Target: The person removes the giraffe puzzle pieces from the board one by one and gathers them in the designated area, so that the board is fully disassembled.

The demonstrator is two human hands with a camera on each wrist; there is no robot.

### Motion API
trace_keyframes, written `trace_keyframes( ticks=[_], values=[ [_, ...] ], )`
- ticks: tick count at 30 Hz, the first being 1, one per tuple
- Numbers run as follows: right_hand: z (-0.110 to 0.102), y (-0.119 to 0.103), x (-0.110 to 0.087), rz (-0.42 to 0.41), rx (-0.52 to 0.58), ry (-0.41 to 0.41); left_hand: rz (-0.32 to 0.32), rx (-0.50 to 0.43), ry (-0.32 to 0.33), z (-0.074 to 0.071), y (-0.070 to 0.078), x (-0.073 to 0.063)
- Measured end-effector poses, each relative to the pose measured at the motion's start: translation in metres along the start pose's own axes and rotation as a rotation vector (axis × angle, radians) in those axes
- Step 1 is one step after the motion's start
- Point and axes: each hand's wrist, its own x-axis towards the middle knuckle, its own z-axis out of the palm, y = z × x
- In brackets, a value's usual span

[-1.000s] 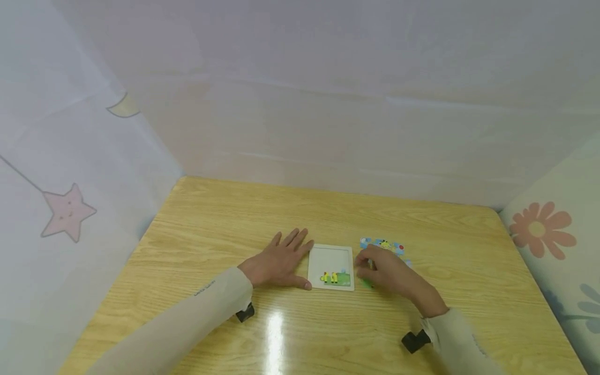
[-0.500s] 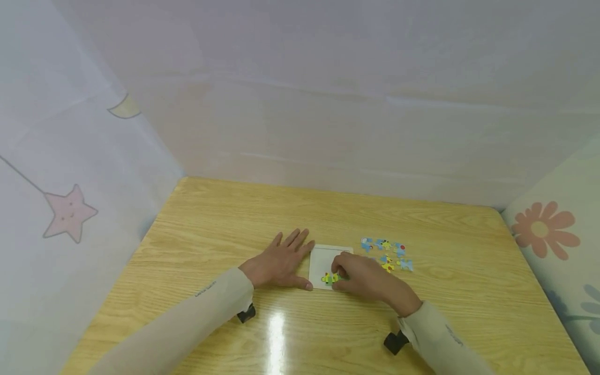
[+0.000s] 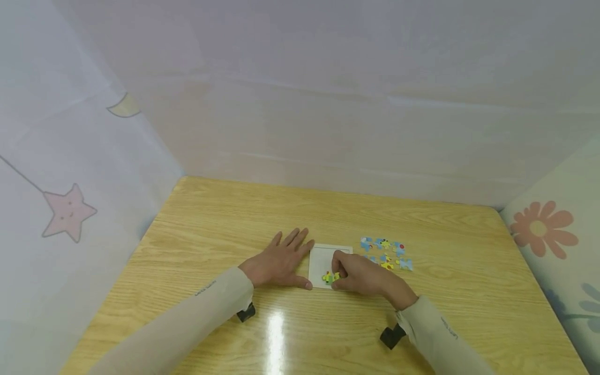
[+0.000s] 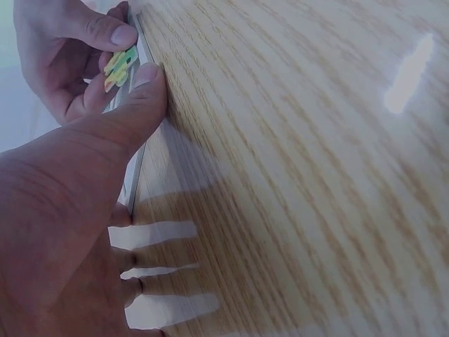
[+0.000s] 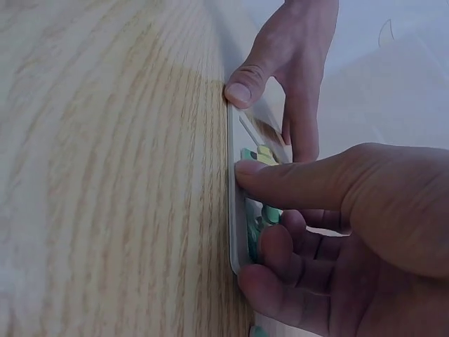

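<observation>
A white puzzle tray [image 3: 321,259] lies flat on the table. My left hand [image 3: 281,262] rests beside its left side, fingers spread, thumb at the near left corner. Over the tray's near right part, my right hand [image 3: 364,274] curls its thumb and fingers and pinches a puzzle piece, mostly hidden beneath it in the head view. Yellow and green puzzle pieces [image 3: 330,277] show by its fingertips along the tray's near side. The left wrist view shows a yellow-green piece [image 4: 122,65] at the right thumb.
Several loose puzzle pieces [image 3: 405,264], blue and yellow, lie to the right of the tray. They sit on a wooden table [image 3: 225,208]. Pale printed cloth walls [image 3: 300,130] stand around its back and sides.
My right hand has moved left from the loose pieces to the tray, then shifted only slightly in the last half second. The left hand has stayed in place.
</observation>
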Motion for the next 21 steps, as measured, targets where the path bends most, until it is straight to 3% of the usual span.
trace_keyframes(
  ticks=[9,21],
  values=[
    [0.001,0.005,-0.0022,-0.034,0.064,-0.002,0.002,-0.017,0.004,0.0013,-0.0016,-0.001],
    [-0.0035,0.0079,-0.0043,-0.053,0.067,0.038,-0.006,-0.006,-0.011,0.0008,-0.0015,0.0012]
  ],
)
